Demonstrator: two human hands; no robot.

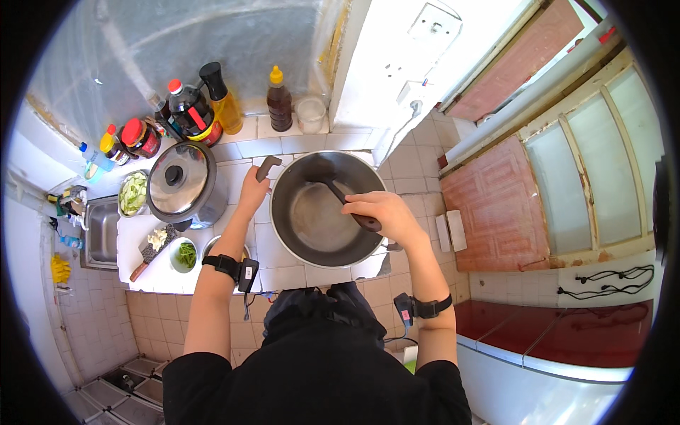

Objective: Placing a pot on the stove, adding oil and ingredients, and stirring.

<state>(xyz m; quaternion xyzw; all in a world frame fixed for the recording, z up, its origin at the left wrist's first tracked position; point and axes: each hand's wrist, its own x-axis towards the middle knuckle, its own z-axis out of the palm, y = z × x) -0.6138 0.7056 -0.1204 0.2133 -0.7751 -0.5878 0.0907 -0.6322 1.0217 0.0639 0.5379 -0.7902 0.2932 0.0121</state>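
Note:
A large deep dark-grey pot (pixel 319 228) stands on the white-tiled counter before me. Fingers of my left hand (pixel 255 190) are closed around the brown handle (pixel 267 169) on its left side. My right hand (pixel 380 215) grips the dark handle of a cooking utensil (pixel 336 190), a ladle or turner, slanting into the pot. Its blackish head rests near the far inner wall, and its exact shape is hard to make out. Apart from the utensil, only the pot's bare, slightly mottled bottom shows inside.
Left of the pot sit a lidded metal pot (pixel 186 183), a bowl of sliced green vegetables (pixel 133 194), a cleaver (pixel 150 256) carrying pale pieces, and a bowl of chopped greens (pixel 185 257). Bottles (pixel 195 114) and jars line the ledge behind. A sink (pixel 102 228) lies far left.

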